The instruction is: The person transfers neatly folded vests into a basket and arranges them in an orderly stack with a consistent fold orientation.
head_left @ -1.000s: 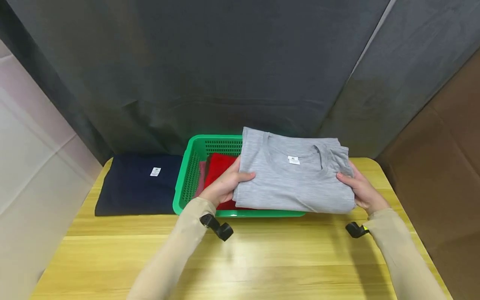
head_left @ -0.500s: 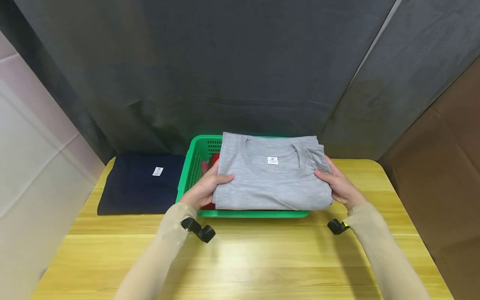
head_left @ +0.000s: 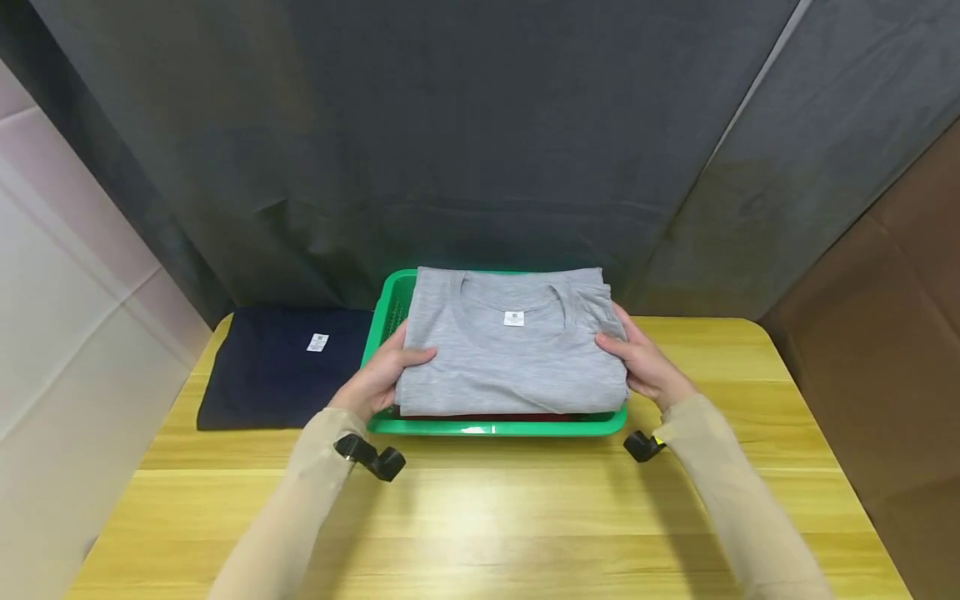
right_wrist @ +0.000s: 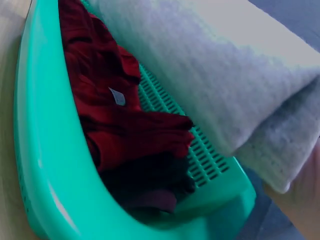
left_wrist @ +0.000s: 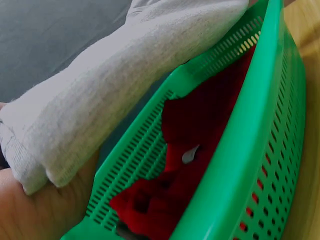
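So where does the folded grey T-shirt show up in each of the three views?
Head: grey T-shirt at centre, held over the green basket by the left hand and right hand.
Left wrist: upper left.
Right wrist: upper right.
Shared landmark: the basket holding the red garment.

The folded T-shirt (head_left: 510, 358) is heather grey, finely flecked, with a small white neck label (head_left: 513, 318). Under it the perforated plastic basket (head_left: 495, 427) is bright green, looking more turquoise in the right wrist view. The crumpled garment (left_wrist: 200, 150) inside the basket is deep red with a small pale tag. The folded shirt (head_left: 281, 367) beside the basket is navy, also with a white label. The table (head_left: 487, 517) is yellow wood grain with pale streaks. The sleeves (head_left: 300, 508) are beige, the wrist mounts (head_left: 371, 457) black. The backdrop cloth (head_left: 450, 133) is dark grey.
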A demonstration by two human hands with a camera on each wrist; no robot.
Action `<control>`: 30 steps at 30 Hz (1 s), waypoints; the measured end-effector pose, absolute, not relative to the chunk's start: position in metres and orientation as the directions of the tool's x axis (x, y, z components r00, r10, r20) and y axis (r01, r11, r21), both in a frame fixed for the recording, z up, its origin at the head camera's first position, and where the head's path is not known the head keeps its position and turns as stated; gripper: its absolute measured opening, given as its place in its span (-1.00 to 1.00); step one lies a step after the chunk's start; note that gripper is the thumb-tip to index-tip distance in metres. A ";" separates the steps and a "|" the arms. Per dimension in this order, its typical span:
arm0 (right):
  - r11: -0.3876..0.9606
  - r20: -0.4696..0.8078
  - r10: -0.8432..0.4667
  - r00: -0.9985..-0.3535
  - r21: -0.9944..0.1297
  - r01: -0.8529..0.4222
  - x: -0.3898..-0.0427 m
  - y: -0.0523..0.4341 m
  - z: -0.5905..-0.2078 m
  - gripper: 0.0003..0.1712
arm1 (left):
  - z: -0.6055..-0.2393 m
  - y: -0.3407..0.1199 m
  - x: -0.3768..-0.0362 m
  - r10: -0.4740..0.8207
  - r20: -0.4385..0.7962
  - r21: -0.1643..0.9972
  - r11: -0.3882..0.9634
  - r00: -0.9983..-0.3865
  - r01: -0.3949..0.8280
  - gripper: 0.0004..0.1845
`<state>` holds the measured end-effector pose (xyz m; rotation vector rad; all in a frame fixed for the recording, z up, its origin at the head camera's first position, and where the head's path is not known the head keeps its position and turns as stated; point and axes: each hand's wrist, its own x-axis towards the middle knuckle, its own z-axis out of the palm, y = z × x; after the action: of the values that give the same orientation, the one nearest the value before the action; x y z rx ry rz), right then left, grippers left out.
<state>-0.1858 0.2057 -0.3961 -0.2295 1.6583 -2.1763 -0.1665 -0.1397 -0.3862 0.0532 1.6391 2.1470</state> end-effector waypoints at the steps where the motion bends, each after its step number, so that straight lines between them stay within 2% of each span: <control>1: -0.220 -0.111 -0.402 -0.909 -0.952 0.214 -0.186 0.204 -0.396 -0.22 | -0.387 -0.141 -0.167 0.358 -0.233 0.924 -0.208 -0.904 -0.320 -0.23; 21: -0.164 -0.210 -0.398 -0.893 -0.941 0.295 -0.189 0.181 -0.413 -0.23 | -0.404 -0.153 -0.175 0.330 -0.293 0.912 -0.186 -0.897 -0.366 -0.30; 30: -0.162 -0.229 -0.397 -0.889 -0.936 0.314 -0.191 0.177 -0.418 -0.23 | -0.413 -0.149 -0.174 0.277 -0.321 0.930 -0.090 -0.906 -0.357 -0.26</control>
<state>-0.1905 0.1769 -0.4183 -0.0949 1.6578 -2.0915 -0.1743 -0.1492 -0.4128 -0.0870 1.7736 2.0453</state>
